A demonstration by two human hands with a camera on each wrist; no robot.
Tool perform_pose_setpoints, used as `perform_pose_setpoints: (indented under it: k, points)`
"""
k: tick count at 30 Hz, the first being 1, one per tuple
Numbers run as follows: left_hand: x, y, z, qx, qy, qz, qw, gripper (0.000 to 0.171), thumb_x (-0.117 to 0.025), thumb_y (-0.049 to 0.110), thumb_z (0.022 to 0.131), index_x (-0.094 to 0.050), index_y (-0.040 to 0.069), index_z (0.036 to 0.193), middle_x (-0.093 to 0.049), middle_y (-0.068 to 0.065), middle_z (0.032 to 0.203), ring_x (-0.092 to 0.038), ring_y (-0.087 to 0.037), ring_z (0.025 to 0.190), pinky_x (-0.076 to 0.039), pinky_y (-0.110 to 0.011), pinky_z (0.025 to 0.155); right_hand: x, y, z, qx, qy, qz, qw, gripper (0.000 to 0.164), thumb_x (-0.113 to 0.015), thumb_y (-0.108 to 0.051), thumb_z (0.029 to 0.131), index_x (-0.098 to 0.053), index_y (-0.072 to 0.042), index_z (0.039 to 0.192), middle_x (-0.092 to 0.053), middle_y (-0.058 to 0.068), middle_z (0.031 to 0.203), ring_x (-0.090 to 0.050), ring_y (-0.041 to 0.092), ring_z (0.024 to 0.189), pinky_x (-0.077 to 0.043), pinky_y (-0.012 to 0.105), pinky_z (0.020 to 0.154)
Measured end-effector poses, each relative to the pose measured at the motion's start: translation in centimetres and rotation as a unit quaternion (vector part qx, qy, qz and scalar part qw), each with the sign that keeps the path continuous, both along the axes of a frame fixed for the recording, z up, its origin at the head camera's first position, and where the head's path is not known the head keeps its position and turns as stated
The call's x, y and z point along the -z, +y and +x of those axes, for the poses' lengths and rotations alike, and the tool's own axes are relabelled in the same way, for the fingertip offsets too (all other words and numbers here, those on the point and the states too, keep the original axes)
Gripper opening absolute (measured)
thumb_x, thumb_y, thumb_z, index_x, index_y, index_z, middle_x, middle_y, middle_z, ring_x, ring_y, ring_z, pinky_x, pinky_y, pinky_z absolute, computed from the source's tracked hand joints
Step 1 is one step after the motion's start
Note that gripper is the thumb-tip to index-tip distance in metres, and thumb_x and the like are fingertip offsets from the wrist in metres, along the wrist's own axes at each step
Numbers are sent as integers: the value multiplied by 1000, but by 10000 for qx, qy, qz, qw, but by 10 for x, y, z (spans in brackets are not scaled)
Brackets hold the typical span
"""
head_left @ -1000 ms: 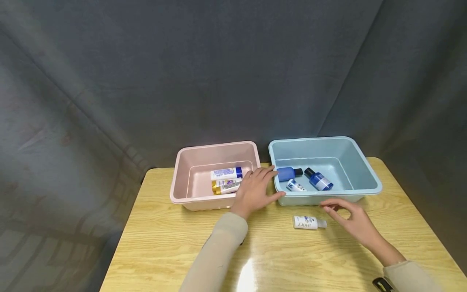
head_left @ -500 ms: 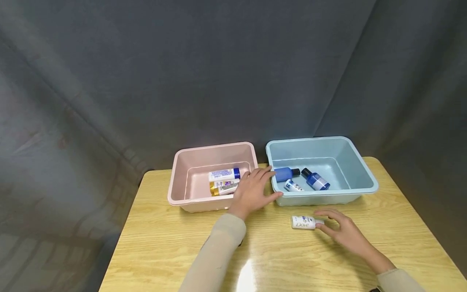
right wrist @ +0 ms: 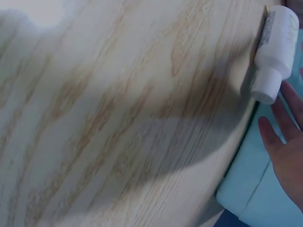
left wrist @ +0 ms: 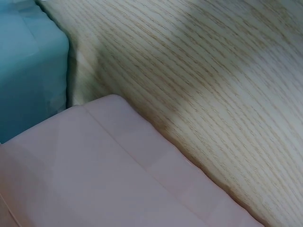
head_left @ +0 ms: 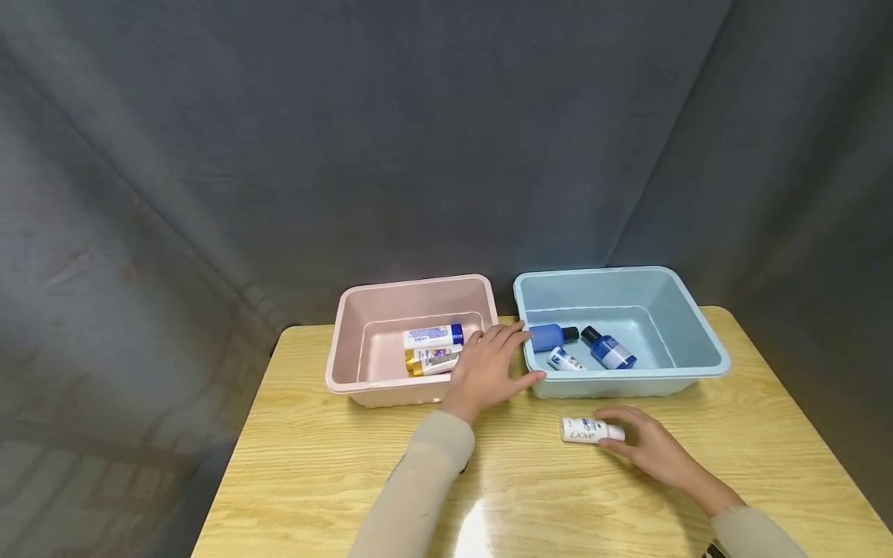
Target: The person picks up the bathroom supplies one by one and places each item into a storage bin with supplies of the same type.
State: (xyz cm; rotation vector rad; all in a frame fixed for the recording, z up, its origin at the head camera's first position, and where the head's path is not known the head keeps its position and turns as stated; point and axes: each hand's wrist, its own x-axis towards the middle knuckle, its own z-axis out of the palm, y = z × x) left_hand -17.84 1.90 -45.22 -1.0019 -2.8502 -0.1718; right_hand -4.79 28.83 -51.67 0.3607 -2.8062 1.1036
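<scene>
A small white Dove bottle [head_left: 580, 430] with a white cap lies on its side on the table, its label up. My right hand [head_left: 654, 446] is at its cap end, thumb and fingers spread to either side of the cap. In the right wrist view the white bottle [right wrist: 279, 40] lies just beyond the spread fingers, the thumb apart from the cap. My left hand [head_left: 483, 373] reaches over the gap between the pink bin [head_left: 387, 383] and the light blue bin [head_left: 628, 375], fingertips at the blue bin's left rim. The left wrist view shows only the pink bin's side [left wrist: 113, 165] closely.
Inside the pink bin are a white tube with a blue cap [head_left: 431, 336] and gold-capped bottles [head_left: 429, 359]. The blue bin holds a blue bottle [head_left: 547, 337], a darker blue bottle [head_left: 612, 352] and a small white-and-blue container [head_left: 563, 359]. Dark curtains [head_left: 446, 139] hang behind the wooden table [head_left: 314, 480].
My right hand has moved left and down from beside the blue bin's front to the Dove bottle's cap end. My left hand has stayed where it was.
</scene>
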Motion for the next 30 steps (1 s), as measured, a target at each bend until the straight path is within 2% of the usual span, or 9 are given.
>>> perform_pose_setpoints:
  k: [2,6,8,14,21,30]
  points:
    - [1,-1,0,3,0,25,10000,79,-27,80,90,-38,33,152,-31,11,159,-35,-16,142,-33,-44,112,1,-1,-3,-20,-186,42,9998,41,-84,-11,76,-71,-8,115,-69,5,114,-61,22,105,-49,35,91]
    - [2,-2,1,-12,-9,48,10000,79,-28,81,89,-38,34,152,-30,12,159,-34,-15,142,-33,-43,113,5,-4,-7,-91,-389,-2,9992,40,-83,-14,78,-70,-9,116,-69,7,114,-61,20,102,-52,34,86]
    - [2,-3,1,-10,-29,50,10000,79,-28,81,89,-38,34,152,-30,12,159,-34,-15,142,-32,-43,113,6,-6,-8,-116,-380,7,9992,39,-83,-15,79,-70,-9,115,-69,7,114,-61,21,101,-52,33,85]
    - [0,-2,1,21,63,12,10000,78,-29,80,90,-38,34,152,-31,11,159,-35,-15,141,-33,-42,112,14,-9,-11,-213,-179,131,9995,42,-85,-16,76,-71,-9,116,-70,5,113,-62,22,103,-51,40,88]
    - [-1,-1,0,-6,14,-45,10000,78,-30,80,89,-38,34,152,-31,12,159,-35,-14,141,-33,-42,112,18,-11,-14,-247,-564,-101,9981,46,-84,-22,78,-69,-7,118,-68,10,117,-59,20,100,-49,30,81]
    - [-1,-1,-1,-1,-4,-76,10000,78,-29,80,90,-37,34,152,-30,12,159,-34,-14,141,-32,-41,113,21,-13,-15,-183,-276,0,9995,47,-87,-21,74,-71,-8,117,-68,10,115,-60,22,99,-49,31,80]
